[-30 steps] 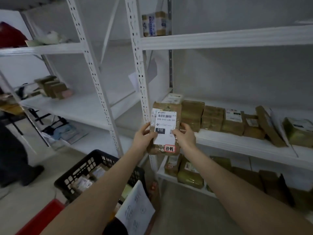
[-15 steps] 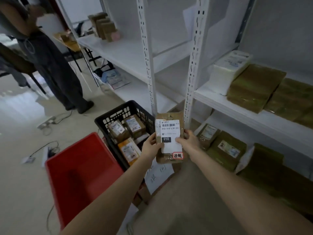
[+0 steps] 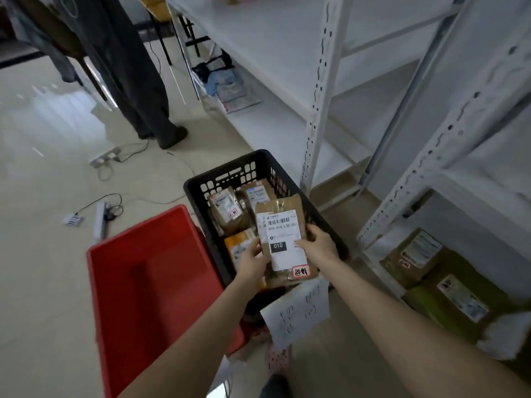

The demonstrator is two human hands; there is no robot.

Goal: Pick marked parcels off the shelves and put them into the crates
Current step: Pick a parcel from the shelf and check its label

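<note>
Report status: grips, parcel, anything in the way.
Left grip, right grip: both pinching parcel. Parcel over black crate, not released. Other parcels inside; path clear.

1.0 s ago: parcel held up at the middle shelf, in front of the row stored there.
0.5 s ago: lowered to the right edge of the black crate, in front of the shelf upright.
Now: carried left, over the near right corner of the black crate, covering part of the packets lying inside. Its height above them cannot be told. The left hand has come over the crate's inside, and the right hand over its right rim.
View has tipped down: the middle shelf is out of sight, and the red crate is now in fuller view at left.
</note>
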